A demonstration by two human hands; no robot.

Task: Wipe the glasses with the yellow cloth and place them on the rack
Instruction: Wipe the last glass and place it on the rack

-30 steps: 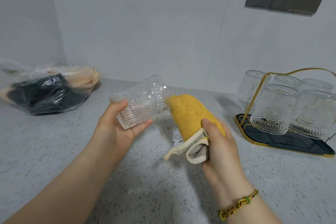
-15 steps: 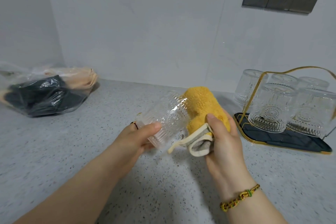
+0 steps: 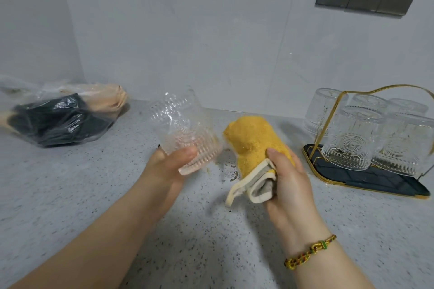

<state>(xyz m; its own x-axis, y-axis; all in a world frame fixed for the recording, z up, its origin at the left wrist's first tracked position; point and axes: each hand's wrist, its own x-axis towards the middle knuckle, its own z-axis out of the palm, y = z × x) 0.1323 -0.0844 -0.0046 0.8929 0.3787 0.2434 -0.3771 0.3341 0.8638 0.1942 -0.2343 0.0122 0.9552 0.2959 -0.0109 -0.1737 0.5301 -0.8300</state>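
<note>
The left hand grips 1 glass above the table. The thumb lies across the glass's lower ribbed wall and the fingers are wrapped behind it. The right hand clutches the yellow cloth, bunched into a blunt wad whose end points up toward the glass, just beside it but not touching.

This looks like the wiping step, with the cloth outside the glass. To do it well, I would push the wad fully inside and turn the glass with the left hand against it. Then I would drag the cloth along the ribs, not across them (grooves hold water). A firm grip low on the wall matters, since patterned glass that may be wet can slip. After that the glass would go upside down on the rack, near on the right.

Much is unclear. The held glass is motion-blurred, so I cannot tell which end is its mouth or whether it is dry. The left fingers are mostly hidden behind it. About 5 upturned glasses crowd the rack, but its right side is cut off by the frame. No free spot shows, and the back-left glass may stand on the table instead. The contents of the plastic bag at the far left are indistinct.
</note>
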